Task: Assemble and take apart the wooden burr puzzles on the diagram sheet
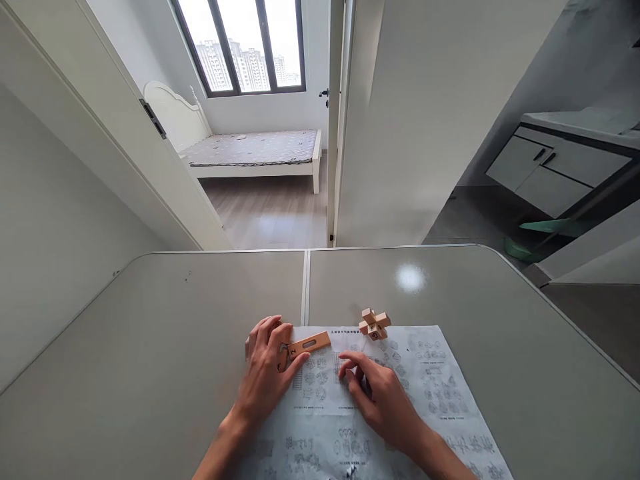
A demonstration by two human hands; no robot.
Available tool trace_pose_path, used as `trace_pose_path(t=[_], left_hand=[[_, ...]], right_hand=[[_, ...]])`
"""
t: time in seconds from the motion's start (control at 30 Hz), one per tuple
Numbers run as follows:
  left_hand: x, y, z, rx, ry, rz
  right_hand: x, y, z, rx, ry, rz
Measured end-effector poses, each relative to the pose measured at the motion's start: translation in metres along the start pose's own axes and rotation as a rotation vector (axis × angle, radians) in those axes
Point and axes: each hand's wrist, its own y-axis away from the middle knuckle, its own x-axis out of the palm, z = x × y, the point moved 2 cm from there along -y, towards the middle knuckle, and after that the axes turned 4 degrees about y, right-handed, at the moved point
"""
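Observation:
My left hand (267, 363) curls around a wooden puzzle (310, 343) at the upper left corner of a printed sheet, its thumb along the near side. A flat wooden bar with a long slot and a printed "2" sticks out to the right of that hand; the rest of the puzzle is partly hidden beneath the fingers. Over the middle of the sheet (420, 393) is my right hand (377, 393), with loosely bent fingers apart and nothing visible in them. A wooden burr puzzle (375, 325) made of crossed sticks stands at the sheet's far edge.
The sheet carries rows of small diagrams and lies on a grey-beige table (150, 367) with a seam (307, 287). Beyond the table's far edge are a doorway, a bed (260, 150) and a window (245, 47). Cabinets (560, 163) stand at the right.

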Motion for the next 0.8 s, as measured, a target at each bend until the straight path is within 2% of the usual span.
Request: trace_pose_path(t=[0.33,0.8], left_hand=[[0.0055,0.0025,0.0049,0.046,-0.016,0.042],[0.0056,0.0026,0.0051,0.042,0.035,0.027]], right_hand=[[-0.0013,0.0002,-0.0024,0.032,-0.035,-0.01],[-0.0016,-0.0004,-0.0055,0.089,-0.097,-0.04]])
